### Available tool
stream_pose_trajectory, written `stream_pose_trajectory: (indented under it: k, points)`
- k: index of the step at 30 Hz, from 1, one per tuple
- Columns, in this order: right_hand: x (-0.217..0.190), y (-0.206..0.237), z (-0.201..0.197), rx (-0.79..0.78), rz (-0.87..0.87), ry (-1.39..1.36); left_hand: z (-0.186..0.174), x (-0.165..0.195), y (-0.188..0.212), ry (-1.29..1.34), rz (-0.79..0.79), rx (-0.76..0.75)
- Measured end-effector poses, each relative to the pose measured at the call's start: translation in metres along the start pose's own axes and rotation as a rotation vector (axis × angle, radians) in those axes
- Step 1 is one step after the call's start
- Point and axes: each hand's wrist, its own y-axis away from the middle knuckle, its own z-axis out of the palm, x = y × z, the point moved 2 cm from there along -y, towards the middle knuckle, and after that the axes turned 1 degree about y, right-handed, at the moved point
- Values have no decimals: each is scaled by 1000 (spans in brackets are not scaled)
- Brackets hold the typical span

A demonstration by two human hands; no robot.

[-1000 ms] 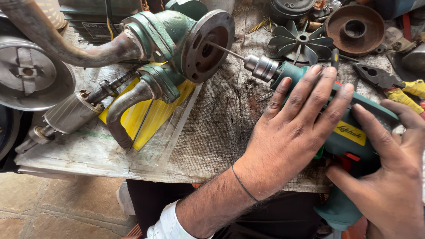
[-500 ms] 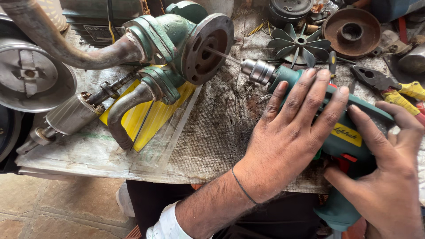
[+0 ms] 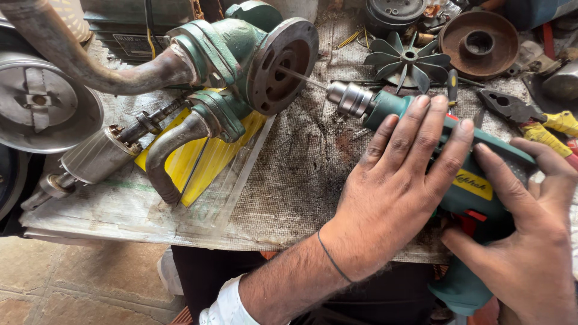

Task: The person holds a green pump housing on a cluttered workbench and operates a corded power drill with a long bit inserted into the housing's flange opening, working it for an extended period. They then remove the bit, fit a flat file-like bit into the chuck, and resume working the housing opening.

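Drill [image 3: 457, 180] right of centre, bit in pump flange [image 3: 283, 60] upper middle. Left hand [image 3: 391, 192] spread flat on top — steadies aim. Right hand [image 3: 530, 241] wrapped round grip — trigger side.

The left hand [image 3: 397, 180] lies flat, palm down, fingers spread and pointing up-right, a thin dark band around its wrist. The right hand [image 3: 530, 241] curls in a grip, thumb extended leftward.
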Motion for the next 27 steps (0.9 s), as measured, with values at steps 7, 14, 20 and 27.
stream_pose_trajectory:
  k: [7, 14, 20, 27]
  points:
    - [1, 2, -1, 16, -10, 61, 5, 0, 0, 36, 1, 27]
    - [1, 2, -1, 4, 12, 60, 2, 0, 0, 27, 1, -1]
    - [2, 1, 0, 11, 13, -1, 7, -1, 1, 38, 3, 49]
    - [1, 2, -1, -6, 4, 25, 0, -1, 2, 57, -3, -19]
